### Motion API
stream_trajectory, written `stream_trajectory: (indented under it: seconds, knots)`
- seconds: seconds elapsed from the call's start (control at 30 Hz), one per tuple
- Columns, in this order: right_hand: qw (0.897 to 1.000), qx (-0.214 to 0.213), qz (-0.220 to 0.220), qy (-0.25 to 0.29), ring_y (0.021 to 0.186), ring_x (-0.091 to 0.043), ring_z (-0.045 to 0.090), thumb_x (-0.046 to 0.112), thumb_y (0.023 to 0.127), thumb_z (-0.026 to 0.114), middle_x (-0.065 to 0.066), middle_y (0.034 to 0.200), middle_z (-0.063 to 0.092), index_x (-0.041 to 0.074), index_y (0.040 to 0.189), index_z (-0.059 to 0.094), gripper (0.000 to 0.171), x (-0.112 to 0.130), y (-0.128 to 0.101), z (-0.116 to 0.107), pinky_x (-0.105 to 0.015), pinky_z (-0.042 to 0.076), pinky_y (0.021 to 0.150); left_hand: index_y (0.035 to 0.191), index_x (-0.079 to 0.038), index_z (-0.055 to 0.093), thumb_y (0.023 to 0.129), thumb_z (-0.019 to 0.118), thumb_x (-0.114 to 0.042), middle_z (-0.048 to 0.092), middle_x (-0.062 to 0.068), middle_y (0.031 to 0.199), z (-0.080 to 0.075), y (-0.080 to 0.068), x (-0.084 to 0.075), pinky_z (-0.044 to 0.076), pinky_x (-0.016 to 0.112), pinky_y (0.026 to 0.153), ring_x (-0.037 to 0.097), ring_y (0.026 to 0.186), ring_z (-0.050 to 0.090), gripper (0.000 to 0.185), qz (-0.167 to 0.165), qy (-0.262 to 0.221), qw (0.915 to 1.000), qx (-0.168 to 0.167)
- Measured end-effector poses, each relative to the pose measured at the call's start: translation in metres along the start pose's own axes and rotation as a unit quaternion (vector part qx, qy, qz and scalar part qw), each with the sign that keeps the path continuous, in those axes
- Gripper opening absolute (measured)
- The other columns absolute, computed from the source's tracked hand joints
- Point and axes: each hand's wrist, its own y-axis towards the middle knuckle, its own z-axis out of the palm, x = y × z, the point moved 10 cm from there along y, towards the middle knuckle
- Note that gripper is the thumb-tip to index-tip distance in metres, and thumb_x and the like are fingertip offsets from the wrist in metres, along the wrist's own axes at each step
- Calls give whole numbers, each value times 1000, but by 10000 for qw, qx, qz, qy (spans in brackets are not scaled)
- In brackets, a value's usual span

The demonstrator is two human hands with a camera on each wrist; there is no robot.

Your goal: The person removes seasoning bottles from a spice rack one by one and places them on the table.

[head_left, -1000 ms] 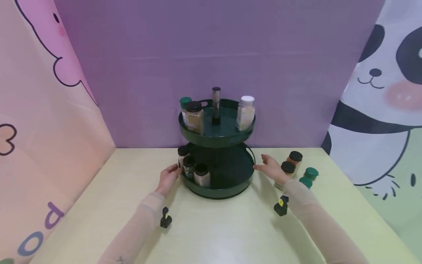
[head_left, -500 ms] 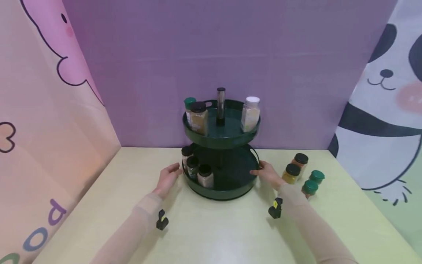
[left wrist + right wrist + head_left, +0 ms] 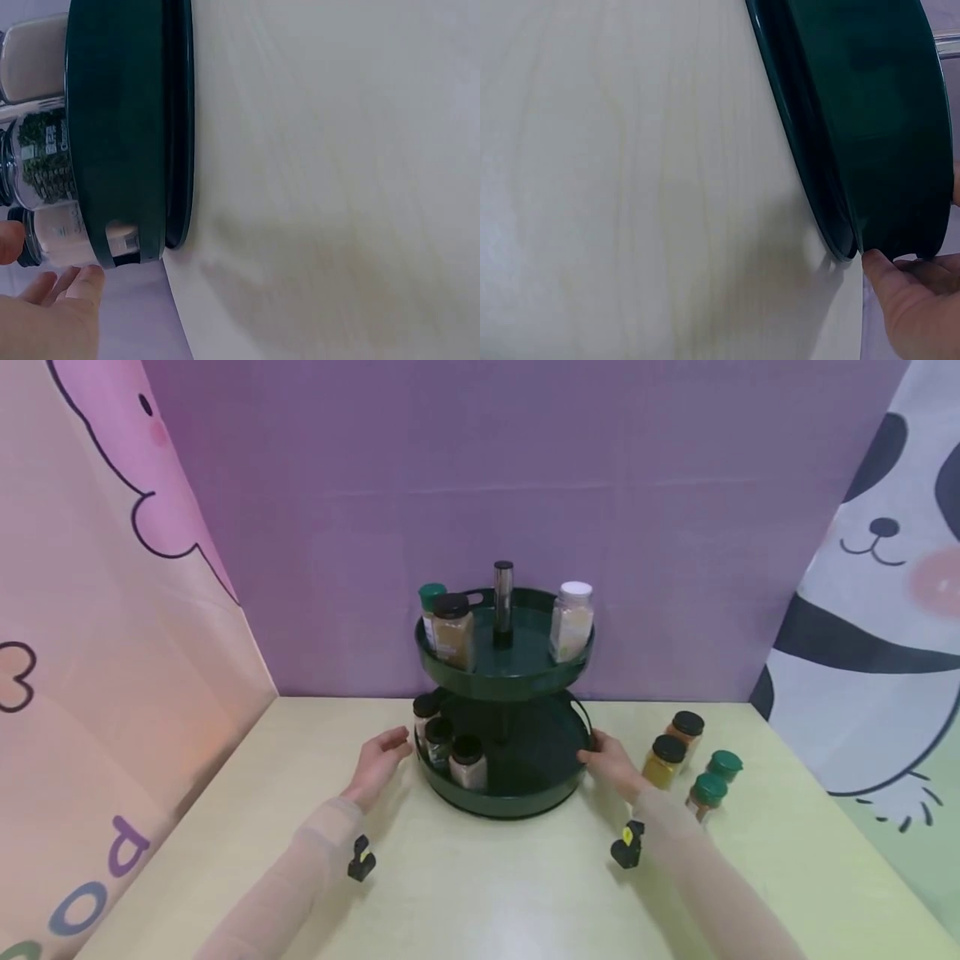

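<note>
On pale tabletop (image 3: pixel 480 893) | round glossy green rack (image 3: pixel 502 793) | right hand (image 3: pixel 611 764) touching rim

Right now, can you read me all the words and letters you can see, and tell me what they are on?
"o" "o" "p": big coloured letters on the pink curtain at the left, cut off by the edge, so the whole word cannot be told.
Herb jar on the bottom tray: white label print, too small and blurred to read.
Other jars on the rack and table: labels too small to read.
Yellow tags on the wrist clips: nothing readable.
</note>
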Motion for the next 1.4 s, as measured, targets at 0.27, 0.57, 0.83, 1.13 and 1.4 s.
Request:
stream_trajectory:
  seconds: [0.27, 0.57, 0.83, 1.13, 1.4]
  knots:
    - [9999, -13, -67, 132, 129, -44, 30, 3, 90, 45, -37, 138, 28, -16, 138, 14, 61, 5, -2, 3, -49, 26, 109, 140, 5, 28, 91, 49, -7, 30, 22, 145, -12, 14, -11, 29, 41, 110, 34, 133, 31, 55, 177, 239, 9995, 95]
    - [9999, -67, 57, 80, 130, -44, 30, 4, 90, 46, -37, 139, 28, -16, 139, 14, 62, 4, 0, 2, -49, 26, 109, 140, 7, 25, 87, 54, -8, 27, 24, 146, -14, 36, -21, 28, 41, 110, 36, 134, 28, 62, 373, 745, 9947, 596]
    - [9998, -131, 157, 71, 130, -43, 30, 4, 89, 47, -35, 139, 29, -15, 139, 16, 62, -2, -2, 3, -49, 27, 109, 139, 6, 31, 81, 59, -3, 33, 26, 142, 3, 52, -28, 30, 46, 108, 40, 130, 33, 65, 832, 1334, 9815, 1092]
    - [9994, -173, 222, 201, 131, -42, 29, 4, 90, 46, -35, 141, 27, -14, 140, 13, 63, -6, -5, 1, -49, 27, 108, 132, 5, 40, 75, 60, 7, 49, 23, 129, 23, 62, -32, 46, 38, 95, 34, 117, 49, 61, 984, 1374, 9719, 1638]
    - [9994, -199, 278, 113, 131, -42, 28, 7, 90, 47, -33, 141, 27, -12, 141, 14, 63, -6, -5, 0, -49, 26, 109, 131, 7, 38, 74, 58, 11, 51, 26, 123, 31, 69, -30, 51, 30, 79, 27, 101, 53, 60, 1116, 1363, 9623, 2071]
